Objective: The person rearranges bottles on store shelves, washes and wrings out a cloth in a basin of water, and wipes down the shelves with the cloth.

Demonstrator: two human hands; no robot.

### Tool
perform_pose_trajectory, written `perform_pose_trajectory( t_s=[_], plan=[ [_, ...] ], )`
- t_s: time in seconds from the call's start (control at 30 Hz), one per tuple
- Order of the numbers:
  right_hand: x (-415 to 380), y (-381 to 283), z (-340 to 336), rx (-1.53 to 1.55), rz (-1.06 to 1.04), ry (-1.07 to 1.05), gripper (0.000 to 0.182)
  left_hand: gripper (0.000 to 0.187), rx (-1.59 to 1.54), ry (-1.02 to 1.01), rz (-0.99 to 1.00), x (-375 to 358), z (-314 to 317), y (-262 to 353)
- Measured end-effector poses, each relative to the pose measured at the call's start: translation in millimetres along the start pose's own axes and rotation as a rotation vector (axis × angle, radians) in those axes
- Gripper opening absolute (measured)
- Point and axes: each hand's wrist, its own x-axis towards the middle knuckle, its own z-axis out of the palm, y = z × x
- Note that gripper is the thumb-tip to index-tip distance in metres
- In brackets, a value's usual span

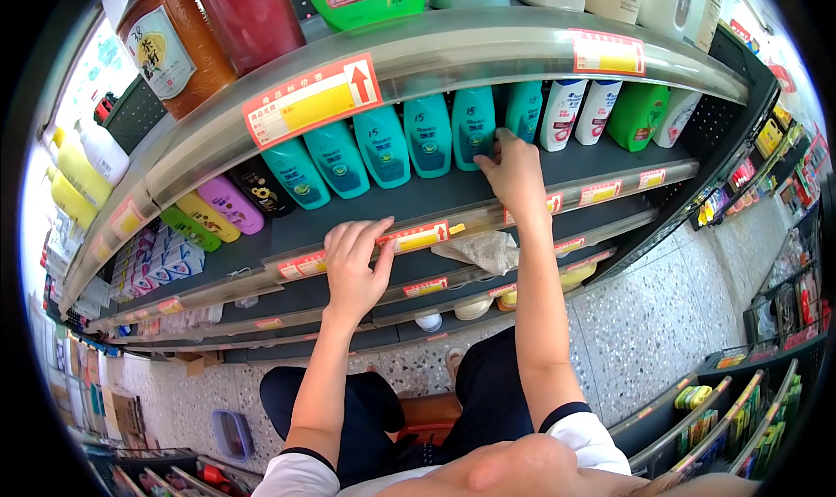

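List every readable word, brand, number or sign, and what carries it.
"15": teal plastic bottles.
"茶", next character unclear: pale label on brown plastic bottle.
"商品标价签", with an arrow: big red, white and yellow price tag.
Too small or blurred: most other print, including that on white bottles with dark caps and smaller price tags.

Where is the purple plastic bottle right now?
In the head view, the purple plastic bottle is on the shelf to the person's left, between a yellow plastic bottle and a black bottle with a printed label.
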Motion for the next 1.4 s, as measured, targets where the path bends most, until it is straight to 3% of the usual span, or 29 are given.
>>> perform_pose_trajectory(
  t_s=[0.2,0.3,0.43,0.73,0.83,0.97,1.13,1.4],
  plan=[
    [0.7,-1.8,-9.5,0.029,0.046,-0.055,0.027,0.028,0.001,0.004,-0.004,-0.2,0.2,0.1],
    [1.3,2.5,-23.5,0.135,0.002,0.072,0.027,0.028,-0.001,-0.003,-0.012,0.4,-0.4,1.8],
    [4.6,22.5,-38.5,0.024,0.055,0.266,0.019,0.027,0.004,-0.004,-0.011,-0.6,0.7,1.5],
    [10.0,58.5,-50.3,-0.215,0.270,0.181,0.037,0.028,0.007,0.012,0.000,0.1,1.4,3.2],
    [12.6,71.5,-50.4,-0.200,0.214,0.291,0.038,0.029,0.000,-0.011,-0.003,-0.3,0.2,2.7],
    [21.7,70.6,-73.6,-0.339,0.320,0.010,0.044,0.029,0.009,-0.019,-0.003,-1.0,-0.9,3.4],
    [33.4,89.3,-86.4,-0.513,0.300,-0.228,0.046,0.028,0.004,-0.001,-0.002,-1.0,-0.4,4.7],
    [39.3,119.6,-85.5,-0.527,0.258,-0.255,0.055,0.028,0.012,-0.015,-0.006,-1.9,-1.1,3.9]
  ],
)
